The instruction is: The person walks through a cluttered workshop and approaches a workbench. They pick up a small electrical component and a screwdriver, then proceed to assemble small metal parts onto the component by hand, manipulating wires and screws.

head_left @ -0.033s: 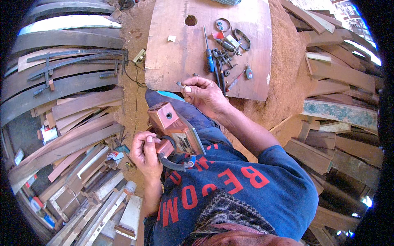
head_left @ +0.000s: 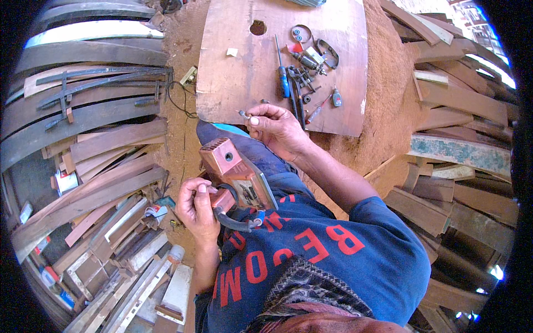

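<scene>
A corded power tool [head_left: 226, 166] with an orange-red housing and a flat base plate rests tilted on my lap. My left hand [head_left: 197, 208] is closed on its handle end, beside the thick dark cable [head_left: 236, 223]. My right hand [head_left: 280, 130] is raised at the near edge of the wooden board [head_left: 239, 77]. Its thumb and fingers pinch a small metal part [head_left: 242, 114] too small to name. Farther off on the board lie a blue-handled screwdriver [head_left: 284, 82], a motor-like metal part [head_left: 307, 61] and a dark curved band [head_left: 328, 54].
A small bottle [head_left: 336, 98] and a thin red-handled tool [head_left: 317, 110] lie at the board's near right. Sawdust [head_left: 383, 77] is heaped along the board's right side. Stacked planks [head_left: 122, 141] line the left, with metal clamps [head_left: 64, 94] on top. More timber [head_left: 449, 166] lies right.
</scene>
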`<state>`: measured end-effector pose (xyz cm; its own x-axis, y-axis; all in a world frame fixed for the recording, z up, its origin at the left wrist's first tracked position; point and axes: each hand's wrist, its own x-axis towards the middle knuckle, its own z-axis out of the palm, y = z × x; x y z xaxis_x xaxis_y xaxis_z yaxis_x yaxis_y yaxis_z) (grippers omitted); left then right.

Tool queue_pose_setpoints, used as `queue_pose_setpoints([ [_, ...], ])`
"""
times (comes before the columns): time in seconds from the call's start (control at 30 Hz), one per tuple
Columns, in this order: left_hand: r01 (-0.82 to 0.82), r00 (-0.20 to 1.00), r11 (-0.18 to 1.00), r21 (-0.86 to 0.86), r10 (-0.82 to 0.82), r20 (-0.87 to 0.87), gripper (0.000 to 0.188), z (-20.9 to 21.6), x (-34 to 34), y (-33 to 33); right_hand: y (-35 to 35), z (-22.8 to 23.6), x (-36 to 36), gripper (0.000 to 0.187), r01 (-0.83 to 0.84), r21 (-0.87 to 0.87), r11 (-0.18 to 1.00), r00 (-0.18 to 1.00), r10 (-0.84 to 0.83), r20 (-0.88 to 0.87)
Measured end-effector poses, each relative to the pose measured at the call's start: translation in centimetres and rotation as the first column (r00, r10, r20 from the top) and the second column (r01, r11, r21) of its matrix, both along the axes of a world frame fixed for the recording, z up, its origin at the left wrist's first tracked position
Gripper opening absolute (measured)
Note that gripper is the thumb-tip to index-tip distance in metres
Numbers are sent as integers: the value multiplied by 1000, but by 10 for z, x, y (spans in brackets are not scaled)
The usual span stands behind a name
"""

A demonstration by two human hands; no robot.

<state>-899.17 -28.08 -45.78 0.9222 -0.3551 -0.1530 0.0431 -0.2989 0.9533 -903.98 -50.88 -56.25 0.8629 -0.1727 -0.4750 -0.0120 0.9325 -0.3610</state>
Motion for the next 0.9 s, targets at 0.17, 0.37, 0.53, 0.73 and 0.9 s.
queue_pose_setpoints([
  [0.17,-7,1000,1000,5,7,2,14,-4,0,2,1,0,-2,17,18,-42,999,998,-20,-53],
  [0.37,-6,1000,1000,8,6,6,14,-1,0,1,-3,4,-6,20,-149,-420,895,985,99,-138],
  [0.53,-14,1000,1000,-2,14,-13,14,-3,1,3,-12,41,-13,20,-274,-771,576,953,269,-138],
  [0.73,-19,1000,1000,-5,19,-6,18,-6,10,9,-16,57,-4,15,-26,-987,160,903,428,45],
  [0.9,-69,997,997,-22,68,-39,19,-9,14,13,-11,59,2,16,-33,-989,143,882,470,39],
])
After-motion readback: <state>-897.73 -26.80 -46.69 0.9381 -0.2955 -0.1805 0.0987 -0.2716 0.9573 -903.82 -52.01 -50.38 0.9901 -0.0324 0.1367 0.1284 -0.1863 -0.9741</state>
